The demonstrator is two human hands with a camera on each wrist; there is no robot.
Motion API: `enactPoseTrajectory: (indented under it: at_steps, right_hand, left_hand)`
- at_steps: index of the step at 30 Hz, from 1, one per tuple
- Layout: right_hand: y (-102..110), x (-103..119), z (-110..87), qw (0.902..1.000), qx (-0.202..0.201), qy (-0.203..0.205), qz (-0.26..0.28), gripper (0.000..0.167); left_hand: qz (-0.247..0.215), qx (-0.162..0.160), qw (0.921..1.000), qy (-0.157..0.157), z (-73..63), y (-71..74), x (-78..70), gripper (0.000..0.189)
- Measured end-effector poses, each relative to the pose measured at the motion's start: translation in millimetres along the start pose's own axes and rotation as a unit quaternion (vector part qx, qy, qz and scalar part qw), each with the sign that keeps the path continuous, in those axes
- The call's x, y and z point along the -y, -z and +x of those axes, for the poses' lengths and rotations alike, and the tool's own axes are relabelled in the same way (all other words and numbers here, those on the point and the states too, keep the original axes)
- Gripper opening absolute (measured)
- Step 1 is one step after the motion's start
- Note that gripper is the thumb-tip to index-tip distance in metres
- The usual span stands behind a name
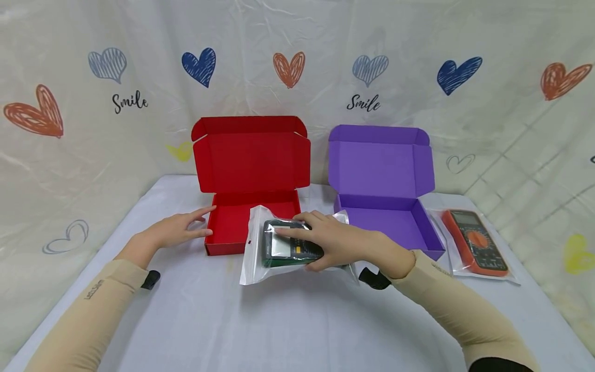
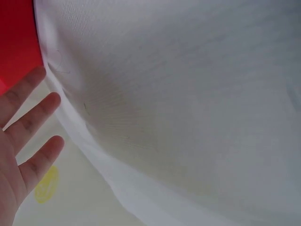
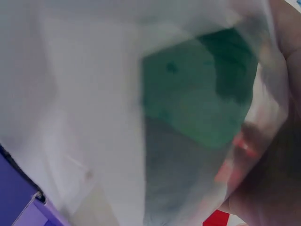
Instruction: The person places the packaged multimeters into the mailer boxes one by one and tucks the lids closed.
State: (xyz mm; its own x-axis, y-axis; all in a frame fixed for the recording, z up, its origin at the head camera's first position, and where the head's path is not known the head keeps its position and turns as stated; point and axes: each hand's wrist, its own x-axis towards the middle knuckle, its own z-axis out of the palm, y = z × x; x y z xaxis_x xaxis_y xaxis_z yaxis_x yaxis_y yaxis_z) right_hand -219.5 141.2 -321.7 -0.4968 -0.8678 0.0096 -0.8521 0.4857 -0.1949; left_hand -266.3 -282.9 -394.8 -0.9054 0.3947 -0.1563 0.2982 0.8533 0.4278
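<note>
White-clothed bench (image 1: 288, 325): right fingers (image 1: 297, 233) grip the bagged meter (image 1: 280, 249) across its body, presumably for security, in front of the red box (image 1: 225, 248), which outstretched left fingers (image 1: 201, 212) touch, apparently to steady it.

Glossy plastic bag (image 1: 252, 253); smooth, matt cardboard on red box (image 1: 253, 161) and purple box (image 1: 375, 169); matt cloth tablecloth (image 1: 288, 325).

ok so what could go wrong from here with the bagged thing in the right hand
The right hand holds the green-and-black device through a slick-looking plastic bag, so it might slip. The bag's loose plastic sticks out past the device and could snag on the red box. The left hand is at the box's left side without gripping it, so a bump might shift the box.
</note>
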Motion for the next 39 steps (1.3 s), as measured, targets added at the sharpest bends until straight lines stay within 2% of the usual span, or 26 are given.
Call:
enactPoseTrajectory:
  at_steps: [4,18,30,39]
  right_hand:
    - [-0.1,-5.1,12.2,0.9998,-0.010,0.011,-0.013,0.088]
    - [-3.8,-23.4,57.9,0.9995,-0.025,0.008,-0.016,0.087]
    - [-0.6,-32.6,94.9,0.9996,0.004,-0.026,0.008,0.089]
    - [1.6,-35.3,118.5,0.9980,0.021,-0.043,0.042,0.089]
  left_hand:
    - [0.003,-0.001,1.0000,0.002,-0.7,0.2,1.1,0.083]
    - [0.004,0.004,0.9999,0.008,2.1,1.1,1.8,0.084]
    - [-0.006,0.011,0.9998,0.016,0.5,1.1,1.3,0.086]
    - [-0.005,0.006,1.0000,-0.001,0.1,2.2,2.1,0.085]
